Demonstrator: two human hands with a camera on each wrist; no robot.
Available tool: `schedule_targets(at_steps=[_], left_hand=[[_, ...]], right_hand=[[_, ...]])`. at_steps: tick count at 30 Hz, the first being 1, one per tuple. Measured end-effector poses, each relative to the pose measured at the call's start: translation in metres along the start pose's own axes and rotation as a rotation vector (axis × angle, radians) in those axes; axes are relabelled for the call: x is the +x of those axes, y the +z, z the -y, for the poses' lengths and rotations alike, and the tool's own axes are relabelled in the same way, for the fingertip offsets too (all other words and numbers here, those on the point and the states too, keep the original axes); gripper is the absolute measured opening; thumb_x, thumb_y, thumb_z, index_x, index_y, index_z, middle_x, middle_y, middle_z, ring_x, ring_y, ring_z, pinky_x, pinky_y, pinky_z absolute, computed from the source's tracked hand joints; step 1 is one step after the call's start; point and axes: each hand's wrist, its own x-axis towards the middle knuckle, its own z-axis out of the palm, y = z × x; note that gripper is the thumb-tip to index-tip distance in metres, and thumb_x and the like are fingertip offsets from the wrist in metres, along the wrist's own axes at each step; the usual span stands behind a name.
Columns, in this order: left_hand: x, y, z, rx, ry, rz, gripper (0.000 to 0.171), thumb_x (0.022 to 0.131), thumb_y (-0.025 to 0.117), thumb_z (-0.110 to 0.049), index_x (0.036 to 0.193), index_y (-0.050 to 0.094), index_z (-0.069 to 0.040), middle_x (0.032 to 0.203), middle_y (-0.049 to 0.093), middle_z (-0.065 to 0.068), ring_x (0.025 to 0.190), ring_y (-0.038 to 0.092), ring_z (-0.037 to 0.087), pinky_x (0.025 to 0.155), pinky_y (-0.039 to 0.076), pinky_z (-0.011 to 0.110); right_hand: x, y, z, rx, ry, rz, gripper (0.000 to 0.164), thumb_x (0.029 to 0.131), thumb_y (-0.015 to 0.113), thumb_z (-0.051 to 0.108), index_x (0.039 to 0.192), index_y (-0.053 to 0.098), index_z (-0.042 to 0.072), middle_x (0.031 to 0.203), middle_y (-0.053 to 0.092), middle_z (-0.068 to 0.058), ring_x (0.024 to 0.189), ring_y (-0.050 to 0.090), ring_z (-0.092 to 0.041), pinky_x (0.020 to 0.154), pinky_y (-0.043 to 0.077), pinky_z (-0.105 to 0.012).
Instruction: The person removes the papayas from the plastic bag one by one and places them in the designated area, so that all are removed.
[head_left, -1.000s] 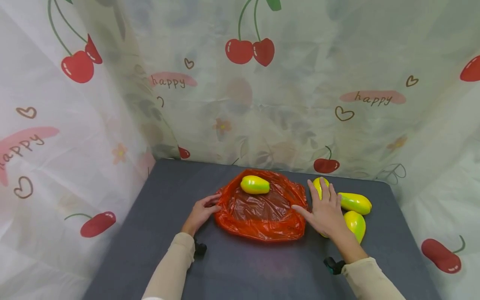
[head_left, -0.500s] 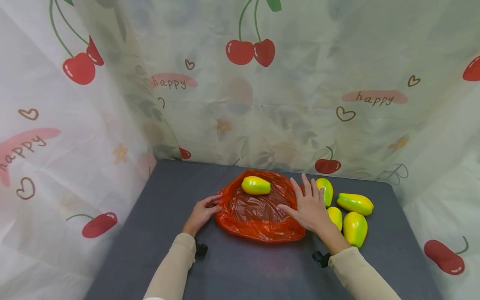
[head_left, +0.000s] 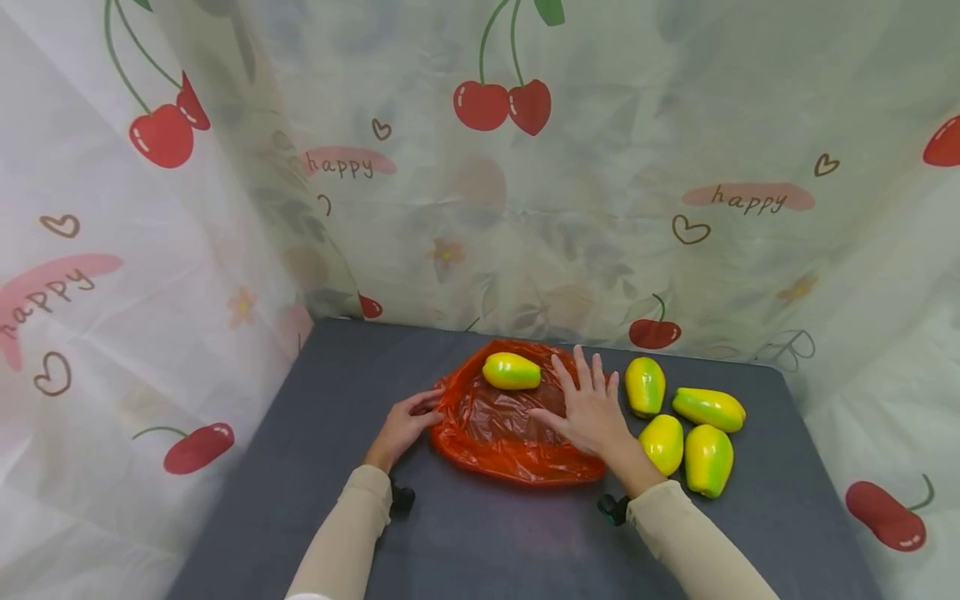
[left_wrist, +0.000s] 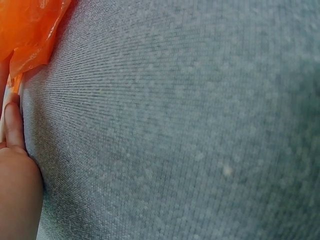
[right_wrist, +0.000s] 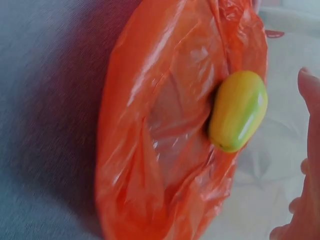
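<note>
A red plastic bag (head_left: 517,454) lies spread on the table with its mouth gaping upward. One yellow-green papaya (right_wrist: 238,111) rests in the bag, toward its far side. At the bag's left edge, my left hand (head_left: 400,429) pinches the plastic between thumb and fingers; in the left wrist view the orange-red film runs into that grip. My right hand (head_left: 596,414) holds nothing and hovers over the right part of the bag, fingers spread and palm down. Its thumb points toward the bag's middle, and its fingertips are just right of the papaya.
Right of the bag sit several more papayas: a far one (head_left: 645,387), one lying sideways (head_left: 708,408), and nearer ones (head_left: 708,461) close to my right wrist. Behind the dark grey table (head_left: 480,550) hangs a cherry-patterned curtain (head_left: 570,208).
My right hand has moved left from above the loose papayas to over the bag, uncovering those papayas. My left hand stays at the bag's left edge, and the papaya in the bag has not moved.
</note>
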Motion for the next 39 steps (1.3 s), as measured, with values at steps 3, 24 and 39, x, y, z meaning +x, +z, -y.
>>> schedule_targets(at_steps=[3,24,39], left_hand=[[0.0,-0.001,0.0,-0.007,0.0,-0.001,0.044,0.092,0.076,-0.027,0.135,0.066,-0.031,0.133,0.07,0.001,0.13,0.061,0.024,0.115,0.046,0.05],[-0.001,-0.002,0.0,-0.011,0.01,-0.001,0.043,0.093,0.075,-0.028,0.134,0.067,-0.033,0.131,0.071,0.0,0.129,0.062,0.023,0.113,0.047,0.049],[0.0,-0.002,0.002,-0.036,0.031,0.009,0.043,0.092,0.076,-0.028,0.134,0.066,-0.033,0.131,0.071,-0.001,0.128,0.062,0.022,0.114,0.047,0.049]], right_hand=[[0.004,0.0,0.008,0.024,-0.012,0.009,0.1,0.088,0.055,0.076,0.165,0.013,0.028,0.174,0.0,-0.014,0.158,-0.001,-0.049,0.121,0.006,-0.076],[0.039,0.017,0.041,0.143,-0.087,0.029,0.096,0.088,0.068,0.064,0.164,0.021,0.027,0.173,0.008,-0.015,0.158,0.007,-0.048,0.123,0.013,-0.072],[0.064,0.025,0.053,0.184,-0.081,0.111,0.092,0.086,0.078,0.048,0.161,0.027,0.035,0.171,0.016,-0.01,0.154,0.019,-0.046,0.11,0.032,-0.079]])
